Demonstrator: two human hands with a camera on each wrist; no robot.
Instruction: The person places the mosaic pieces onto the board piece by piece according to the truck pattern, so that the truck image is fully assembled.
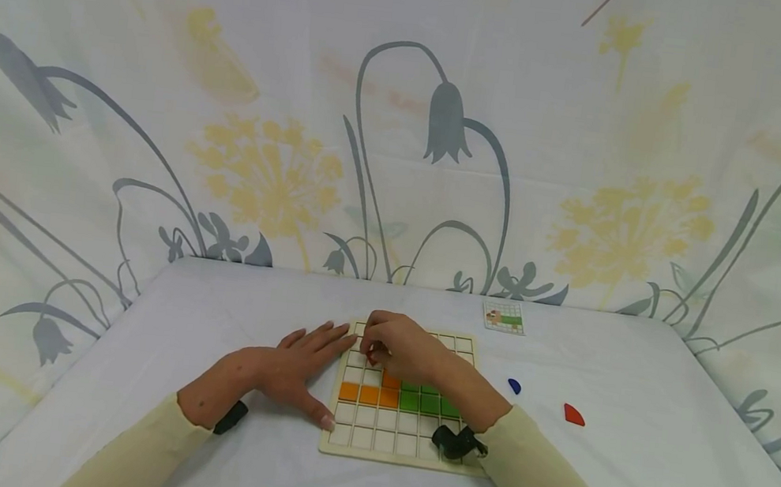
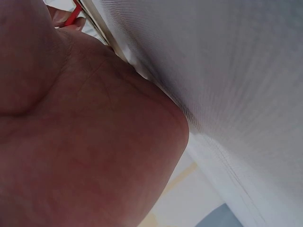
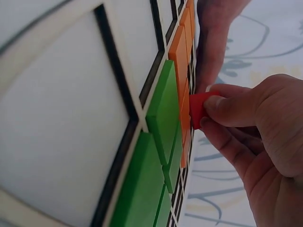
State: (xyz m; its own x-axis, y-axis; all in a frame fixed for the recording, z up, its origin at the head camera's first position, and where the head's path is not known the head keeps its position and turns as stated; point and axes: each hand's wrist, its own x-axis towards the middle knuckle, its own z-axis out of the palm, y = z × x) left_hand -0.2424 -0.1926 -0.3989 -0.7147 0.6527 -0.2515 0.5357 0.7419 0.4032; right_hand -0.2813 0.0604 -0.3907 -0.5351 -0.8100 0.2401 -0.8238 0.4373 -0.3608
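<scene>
A wooden grid board lies flat on the white cloth. It holds a row of orange tiles and several green tiles beside them. My right hand hovers over the board's upper left part and pinches a small red tile between thumb and fingers, edge-on beside the orange tiles and green tiles. My left hand lies flat with straight fingers at the board's left edge, thumb on its near-left corner. In the left wrist view its palm fills most of the picture.
A small picture card lies behind the board to the right. A blue piece and a red piece lie on the cloth right of the board. A flowered curtain hangs behind the table.
</scene>
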